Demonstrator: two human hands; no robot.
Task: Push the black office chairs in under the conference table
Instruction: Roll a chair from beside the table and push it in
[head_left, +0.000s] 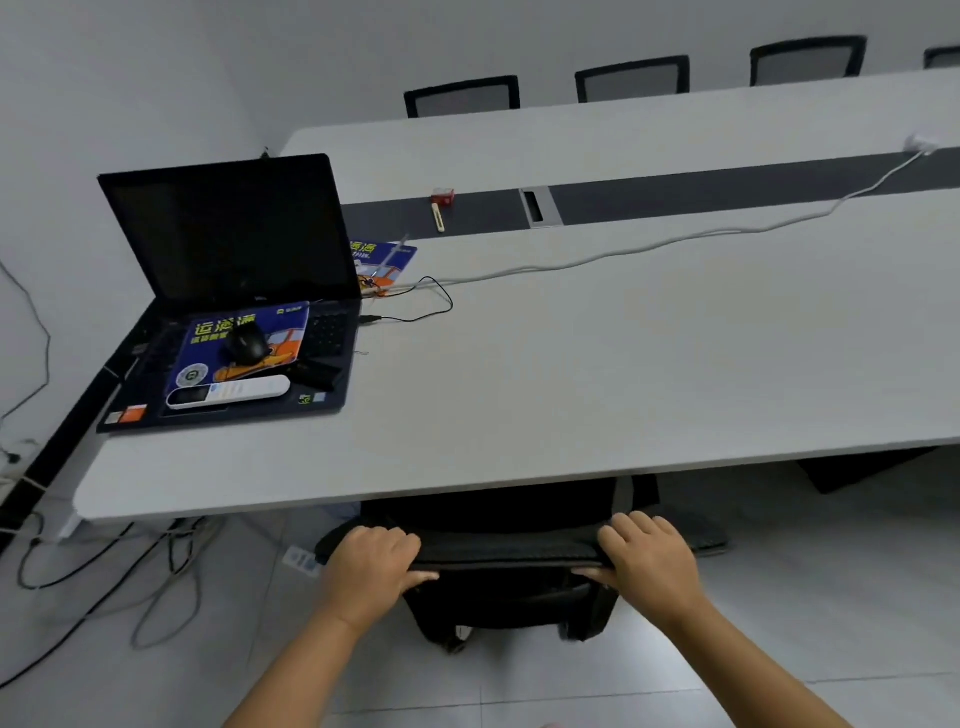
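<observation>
Off to the left on the bench (571, 374): an open laptop (228, 291) carrying a mouse (249, 343) and a white remote (228, 394), loose cables (104, 587) trailing on the floor below. Nearer the middle, left hand (371, 564) clamped on the top edge of the chair back (509, 551), fingers curled over the front, thumb tucked under. Right hand (649, 558) likewise wrapped around the same edge, toward its other end. Seat apparently already partly beneath the bench's near edge, backrest just short of it. Long axis of the backrest lay left to right, roughly parallel to that edge, directly ahead of both hands and about equally near each. Judged from this: a straight, even shove forward needed, with neither side leading. Along the far side, four more chair backs (631, 78) tucked close against the bench.
</observation>
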